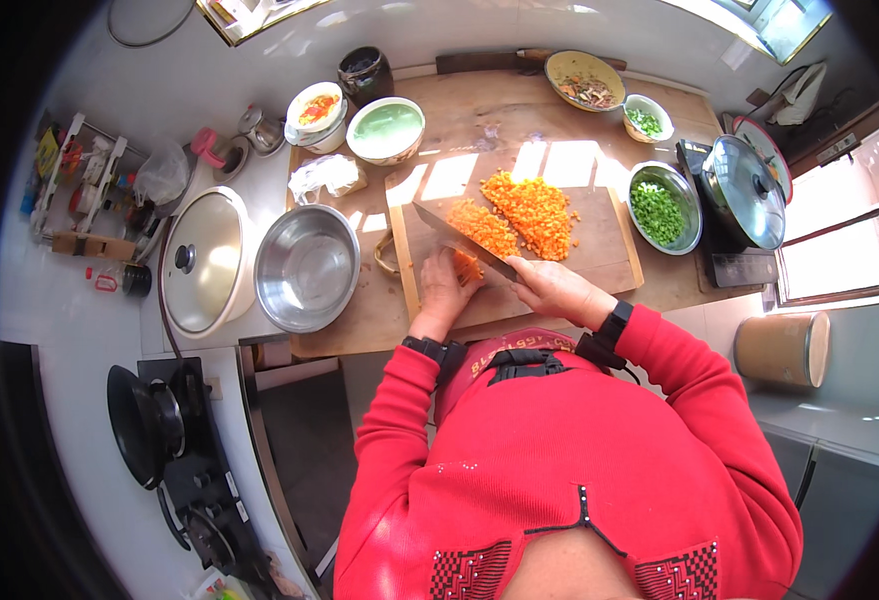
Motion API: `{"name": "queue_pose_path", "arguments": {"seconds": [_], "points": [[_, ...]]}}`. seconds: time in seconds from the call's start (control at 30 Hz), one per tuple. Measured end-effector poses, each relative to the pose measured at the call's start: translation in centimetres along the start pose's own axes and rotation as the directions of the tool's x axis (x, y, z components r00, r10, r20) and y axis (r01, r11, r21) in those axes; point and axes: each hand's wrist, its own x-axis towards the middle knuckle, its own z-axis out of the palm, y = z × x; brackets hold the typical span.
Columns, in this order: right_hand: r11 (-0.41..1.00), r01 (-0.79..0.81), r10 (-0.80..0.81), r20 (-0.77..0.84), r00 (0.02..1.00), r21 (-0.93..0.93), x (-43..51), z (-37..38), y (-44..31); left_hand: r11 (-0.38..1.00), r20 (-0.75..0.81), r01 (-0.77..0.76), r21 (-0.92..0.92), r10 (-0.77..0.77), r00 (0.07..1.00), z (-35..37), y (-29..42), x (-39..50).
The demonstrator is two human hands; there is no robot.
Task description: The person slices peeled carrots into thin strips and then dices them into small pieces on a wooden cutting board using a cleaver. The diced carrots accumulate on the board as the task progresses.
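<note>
My right hand point(555, 289) grips the handle of a kitchen knife point(462, 240), its blade slanting up to the left over a wooden cutting board point(589, 274). My left hand point(441, 285) holds an orange piece of carrot point(468, 265) against the board, just below the blade. Finely diced carrot point(533, 214) lies beyond the knife in two heaps that nearly touch. An empty steel bowl point(308, 268) stands left of the board. On the right is a metal bowl of chopped green vegetable point(657, 208).
A bowl of pale green liquid point(387, 131), a dark jar point(365, 76) and a plastic bag point(324, 176) stand back left. A yellow bowl point(585, 81) and a small bowl of chopped greens point(647, 118) are back right. A glass-lidded pan point(745, 191) sits right, a lidded pot point(208, 261) left.
</note>
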Motion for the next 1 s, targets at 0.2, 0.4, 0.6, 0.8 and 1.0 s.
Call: {"name": "queue_pose_path", "arguments": {"seconds": [0.2,0.4,0.6,0.8,1.0], "points": [[0.993,-0.091,0.098,0.118,0.988,-0.069,0.6,-0.3,-1.5,0.992,-0.035,-0.097,-0.076,0.094,0.995,-0.3,0.0,0.6],[0.986,-0.161,0.167,0.175,0.97,-0.044,1.6,-0.6,-1.6,0.991,-0.006,-0.056,-0.123,0.056,0.998,0.0,-0.5,0.9],[0.963,-0.266,0.268,0.174,0.947,-0.04,2.2,1.8,-0.8,0.988,0.02,-0.05,-0.148,0.054,0.998,-0.3,-0.5,1.0],[0.974,-0.215,0.219,0.041,0.975,-0.075,1.7,1.9,-0.9,0.981,-0.008,-0.076,-0.177,0.076,0.997,-0.5,-0.5,0.9],[0.98,-0.173,0.188,0.166,0.968,-0.102,0.4,0.2,-2.0,0.989,-0.005,-0.022,-0.145,0.022,1.0,0.0,-0.9,0.6]]}}
